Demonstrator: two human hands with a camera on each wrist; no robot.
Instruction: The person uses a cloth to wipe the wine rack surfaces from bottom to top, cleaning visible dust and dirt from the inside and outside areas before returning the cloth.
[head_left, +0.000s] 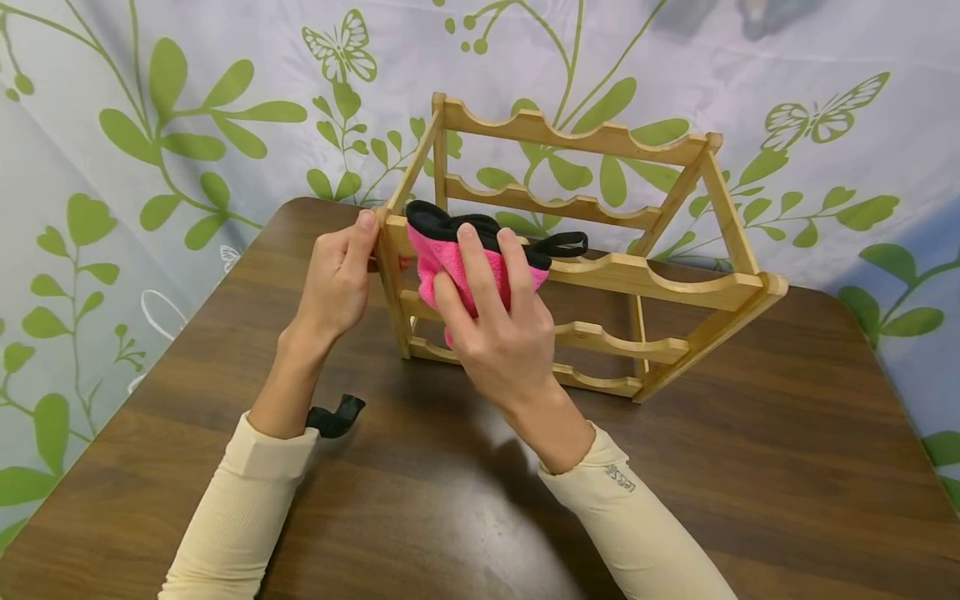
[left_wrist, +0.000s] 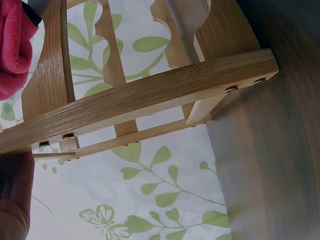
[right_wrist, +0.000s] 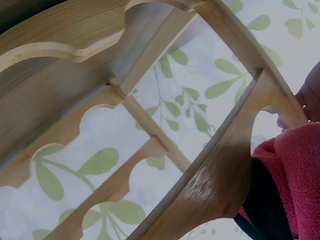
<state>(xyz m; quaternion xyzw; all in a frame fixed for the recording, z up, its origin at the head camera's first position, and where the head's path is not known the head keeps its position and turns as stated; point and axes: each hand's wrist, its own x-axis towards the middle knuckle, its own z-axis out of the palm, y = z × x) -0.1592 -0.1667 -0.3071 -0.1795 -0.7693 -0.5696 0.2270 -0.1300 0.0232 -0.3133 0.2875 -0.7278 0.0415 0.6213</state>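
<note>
A light wooden rack (head_left: 675,287) with scalloped rails stands on the table, angled to the right. My left hand (head_left: 337,275) grips its near left corner post, the thumb on the near side and other fingers behind. My right hand (head_left: 510,342) holds a pink plush cloth (head_left: 435,257) with black trim and a black hanging loop (head_left: 566,243). This cloth lies against the top front rail, near the left corner. In the left wrist view, the post (left_wrist: 145,102) shows screw heads, and part of the left hand (left_wrist: 15,200) lies under it. The right wrist view shows the cloth (right_wrist: 305,175) beside the scalloped rail.
The dark brown wooden table (head_left: 420,517) extends around the rack. A black curved piece (head_left: 337,417) shows beside the left wrist. Behind the table hangs a pale curtain (head_left: 247,50) printed with green leaves and butterflies.
</note>
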